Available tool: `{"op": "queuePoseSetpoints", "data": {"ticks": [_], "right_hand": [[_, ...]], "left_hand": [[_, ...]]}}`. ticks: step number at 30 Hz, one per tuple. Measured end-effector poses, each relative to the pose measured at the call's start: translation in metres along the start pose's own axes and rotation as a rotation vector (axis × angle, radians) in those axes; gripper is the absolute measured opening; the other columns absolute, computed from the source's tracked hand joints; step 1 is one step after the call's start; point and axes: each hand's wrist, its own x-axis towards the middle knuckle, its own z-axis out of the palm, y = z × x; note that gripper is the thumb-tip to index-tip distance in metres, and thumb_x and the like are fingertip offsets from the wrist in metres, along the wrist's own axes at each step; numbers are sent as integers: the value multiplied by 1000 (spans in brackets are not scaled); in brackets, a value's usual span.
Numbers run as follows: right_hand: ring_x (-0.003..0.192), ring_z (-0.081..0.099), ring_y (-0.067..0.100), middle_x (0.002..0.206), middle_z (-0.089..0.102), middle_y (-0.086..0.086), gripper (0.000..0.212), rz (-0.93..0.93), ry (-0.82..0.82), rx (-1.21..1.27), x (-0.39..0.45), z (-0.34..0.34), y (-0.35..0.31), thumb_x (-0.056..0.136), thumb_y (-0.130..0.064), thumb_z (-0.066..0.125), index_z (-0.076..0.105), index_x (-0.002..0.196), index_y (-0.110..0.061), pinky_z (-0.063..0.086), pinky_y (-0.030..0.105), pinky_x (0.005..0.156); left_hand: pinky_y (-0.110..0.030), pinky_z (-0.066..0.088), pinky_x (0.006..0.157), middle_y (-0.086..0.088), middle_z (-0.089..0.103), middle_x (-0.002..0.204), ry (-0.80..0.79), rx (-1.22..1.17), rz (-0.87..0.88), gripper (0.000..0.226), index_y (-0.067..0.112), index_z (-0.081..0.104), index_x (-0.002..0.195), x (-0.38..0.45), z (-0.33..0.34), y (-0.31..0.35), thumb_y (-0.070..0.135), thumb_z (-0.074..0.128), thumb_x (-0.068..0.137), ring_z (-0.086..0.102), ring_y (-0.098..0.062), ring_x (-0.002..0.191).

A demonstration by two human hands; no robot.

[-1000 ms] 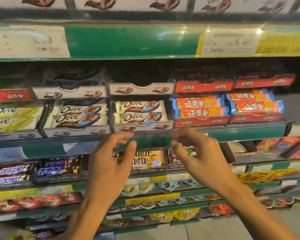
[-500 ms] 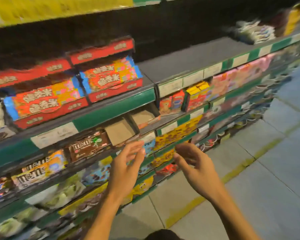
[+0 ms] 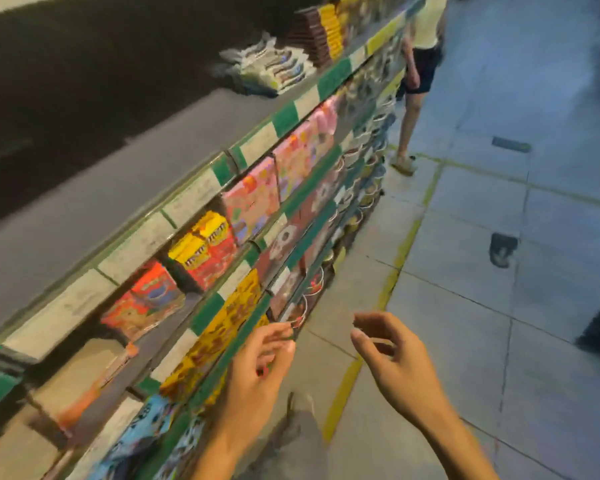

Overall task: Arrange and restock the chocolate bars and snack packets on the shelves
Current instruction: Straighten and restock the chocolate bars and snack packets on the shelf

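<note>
1. Left hand (image 3: 257, 368) and right hand (image 3: 392, 355) hang in front of the shelves (image 3: 201, 188), low and near the green shelf edge (image 3: 333, 77). Fingers on both are loosely curled, half-spread, holding nothing visible. A faint thin streak shows by the right fingers (image 3: 368, 341), too blurred to tell what it is.
2. Task goods sit on the shelves, not in hand: yellow snack packets (image 3: 222, 334) just left of the left hand, yellow-red M&M's boxes (image 3: 208, 251) one tier up, pink boxes (image 3: 257, 202) beyond, white wrapped bars (image 3: 274, 69) lying loose on the top shelf.
3. Step looks like picking the next spot to tidy. Best done by squaring the yellow packets face-out and flush to the edge with flat fingers, not gripping through the wrappers.
4. The top shelf has a long bare stretch, so there is room to restock there. The white bars look jumbled and likely need lining up.
5. Shelf lips overhang each tier, so fingers should enter below the lip.
6. The aisle floor (image 3: 482, 271) is open to the right. Another person (image 3: 420, 64) stands further down beside the shelves, well apart.
</note>
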Motion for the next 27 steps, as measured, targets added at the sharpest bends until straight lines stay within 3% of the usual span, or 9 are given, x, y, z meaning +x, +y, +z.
{"op": "queuePoseSetpoints", "data": {"ticks": [2, 5, 11, 13, 20, 24, 27], "right_hand": [[93, 67, 3, 96, 71, -17, 10, 10, 52, -4, 30, -6, -2, 90, -29, 69, 68, 100, -30, 56, 28, 83], [94, 67, 4, 97, 71, -16, 10, 34, 111, -9, 75, -18, -7, 90, -32, 68, 67, 100, -32, 56, 31, 85], [99, 65, 1, 98, 69, -21, 10, 34, 183, -89, 162, -52, -28, 91, -34, 66, 66, 101, -34, 55, 31, 89], [99, 65, 2, 98, 69, -21, 11, 21, 188, -93, 193, -62, -35, 91, -32, 67, 66, 102, -34, 55, 30, 88], [97, 65, 0, 97, 68, -23, 11, -90, 53, -98, 335, -73, -57, 91, -30, 67, 66, 100, -34, 54, 27, 88], [96, 65, 3, 99, 67, -23, 13, -238, -162, -106, 419, -74, -88, 91, -30, 67, 64, 103, -35, 53, 23, 85], [96, 65, 3, 100, 68, -20, 16, -373, -324, -97, 468, -71, -123, 90, -35, 67, 64, 106, -37, 52, 20, 82]], "left_hand": [[-8, 43, 81, 18, 68, 109, -37, -11, -4, 19, 23, 65, 110, 40, 9, 2, 31, 65, 93, 62, 2, 103], [-9, 45, 82, 16, 69, 107, -97, -5, 28, 17, 23, 66, 109, 106, 22, 11, 18, 62, 93, 62, -1, 103], [-15, 47, 87, 21, 66, 110, -188, 64, 105, 20, 35, 64, 111, 226, 44, 59, 42, 63, 92, 61, -1, 105], [-18, 46, 89, 24, 64, 109, -180, 90, 117, 18, 37, 64, 110, 258, 49, 76, 38, 63, 92, 60, 1, 105], [-27, 49, 92, 26, 64, 105, 31, 191, 145, 16, 41, 63, 107, 351, 57, 117, 41, 63, 91, 61, 2, 101], [-19, 50, 84, 24, 67, 102, 247, 148, 156, 14, 34, 65, 104, 381, 63, 148, 29, 65, 91, 63, 1, 97], [-13, 50, 75, 19, 69, 99, 419, 132, 164, 13, 30, 66, 103, 392, 62, 179, 34, 68, 91, 66, -2, 92]]}}
